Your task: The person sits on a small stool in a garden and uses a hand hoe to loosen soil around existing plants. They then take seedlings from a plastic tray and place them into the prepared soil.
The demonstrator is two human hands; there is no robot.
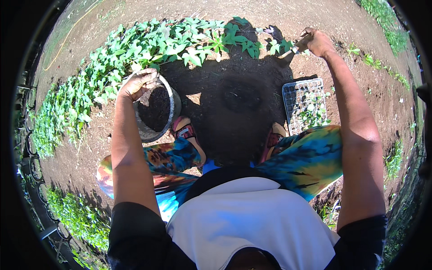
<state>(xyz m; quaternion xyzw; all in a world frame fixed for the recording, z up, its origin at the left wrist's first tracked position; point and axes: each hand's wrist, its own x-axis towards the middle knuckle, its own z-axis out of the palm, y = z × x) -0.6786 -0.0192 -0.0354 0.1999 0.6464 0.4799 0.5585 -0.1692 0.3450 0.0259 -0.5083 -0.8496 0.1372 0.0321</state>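
My left hand point(140, 84) is closed above the far rim of a round grey pot point(176, 105) with dark soil in it. Whether its fingers grip the rim or pinch something small is hidden. Out to the far right, my right hand point(320, 43) is wrapped round the handle of what looks like a small hand trowel point(286, 55). The tool's pale, narrow blade points left and down toward the soil, at the end of the leafy row. I cannot tell whether it touches the ground.
A seedling tray point(297, 101) with some small green plants lies by my right foot. Broad-leaved vines point(153, 42) spread along the far and left side. Dark, shaded soil point(238, 99) lies between my feet. A yellow hose point(67, 38) curves at the far left.
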